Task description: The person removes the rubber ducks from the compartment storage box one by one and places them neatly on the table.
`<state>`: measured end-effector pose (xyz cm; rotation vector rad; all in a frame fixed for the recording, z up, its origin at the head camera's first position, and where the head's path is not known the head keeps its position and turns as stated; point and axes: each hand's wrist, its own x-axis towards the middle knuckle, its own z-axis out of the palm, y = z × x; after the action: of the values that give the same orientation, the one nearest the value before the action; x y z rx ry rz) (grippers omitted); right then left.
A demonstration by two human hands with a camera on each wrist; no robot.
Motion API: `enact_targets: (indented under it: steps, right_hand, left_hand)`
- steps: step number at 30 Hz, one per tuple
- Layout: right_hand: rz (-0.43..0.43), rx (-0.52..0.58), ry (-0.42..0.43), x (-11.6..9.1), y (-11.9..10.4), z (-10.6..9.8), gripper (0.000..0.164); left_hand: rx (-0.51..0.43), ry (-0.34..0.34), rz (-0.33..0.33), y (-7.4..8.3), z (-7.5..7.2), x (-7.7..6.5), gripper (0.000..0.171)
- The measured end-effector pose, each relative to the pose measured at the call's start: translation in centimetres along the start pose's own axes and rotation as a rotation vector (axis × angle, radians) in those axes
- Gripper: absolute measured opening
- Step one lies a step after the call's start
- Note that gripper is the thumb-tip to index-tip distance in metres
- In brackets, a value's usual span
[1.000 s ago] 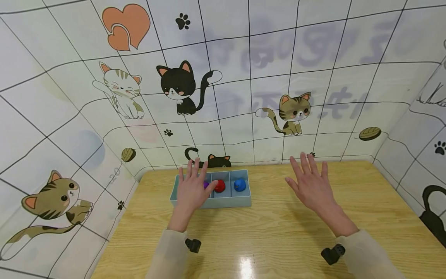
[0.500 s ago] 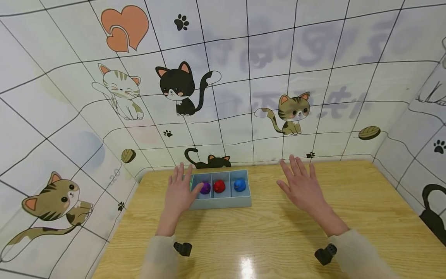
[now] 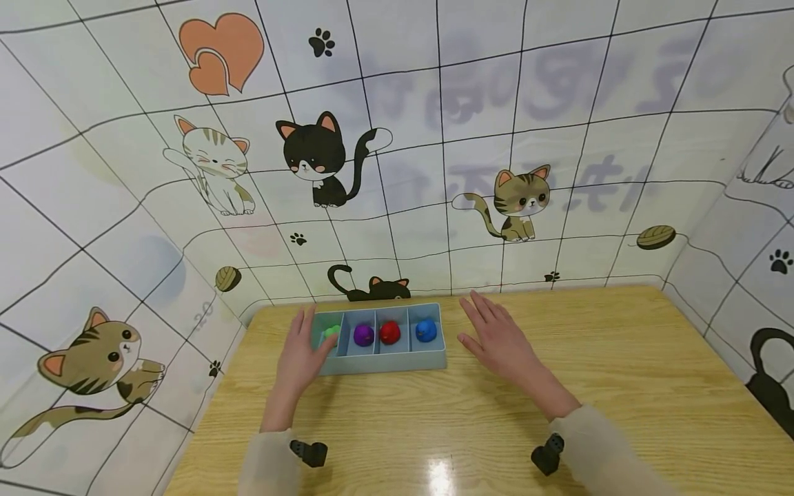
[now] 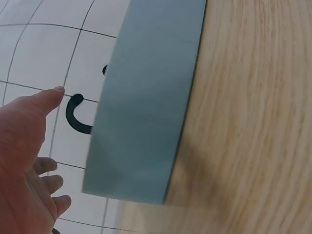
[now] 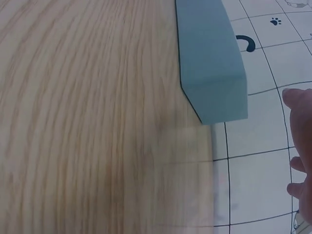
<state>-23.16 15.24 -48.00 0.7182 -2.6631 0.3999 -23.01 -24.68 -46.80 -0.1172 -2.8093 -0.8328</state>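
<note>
A pale blue-grey divided box stands at the back of the table. From left to right its compartments hold a light green lump, a purple ball, a red ball and a blue ball. At the box's left end is my left hand, fingers extended, its thumb over the green lump's compartment; whether it touches the box I cannot tell. Just off the right end, my right hand is held with straight fingers and nothing in it. In both wrist views the box's outer wall shows and its contents are hidden.
The wooden table reaches a white gridded backdrop printed with cartoon cats, which also rises on the left and right sides. Each sleeve cuff has a small black camera on it.
My left hand has moved left and down, uncovering the left compartments and the green lump. The right hand has moved left, closer to the box's right end. The box has stayed in place.
</note>
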Motion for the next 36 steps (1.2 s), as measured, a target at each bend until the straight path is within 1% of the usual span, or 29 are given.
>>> enact_targets:
  steps: [2,4,9,12,15,18,24,29,36]
  right_hand:
    - [-0.013,0.017,-0.012,0.2,-0.4,0.4,0.070]
    - [-0.029,0.025,-0.018,0.5,-0.7,0.9,0.070]
    - [-0.056,0.076,-0.028,1.3,-1.3,1.7,0.069]
    - [-0.061,0.146,-0.053,2.2,-1.7,1.8,0.069]
    - [-0.058,0.198,-0.090,3.2,-2.2,1.9,0.067]
    - [-0.064,0.206,-0.125,4.2,-2.8,2.1,0.063]
    - [-0.093,0.147,-0.199,6.1,-3.5,2.7,0.049]
    - [-0.095,0.099,-0.262,7.2,-3.3,3.3,0.044]
    - [-0.131,0.062,-0.279,7.8,-2.6,4.0,0.037]
  left_hand:
    - [-0.042,-0.023,-0.036,-0.5,0.3,-0.1,0.081]
    - [-0.092,-0.025,-0.055,-1.0,0.7,-0.2,0.080]
    - [-0.211,0.001,-0.059,-2.2,1.9,-0.3,0.078]
    - [-0.245,-0.004,-0.078,-2.6,2.4,-0.2,0.078]
    - [-0.260,-0.013,-0.098,-2.7,2.6,-0.1,0.079]
    - [-0.268,-0.014,-0.096,-2.7,2.8,0.0,0.080]
    - [-0.250,-0.016,-0.071,-2.9,3.1,0.1,0.079]
    - [-0.234,-0.020,-0.059,-3.2,3.2,0.3,0.078]
    - [-0.249,-0.055,-0.076,-3.6,3.1,0.6,0.081]
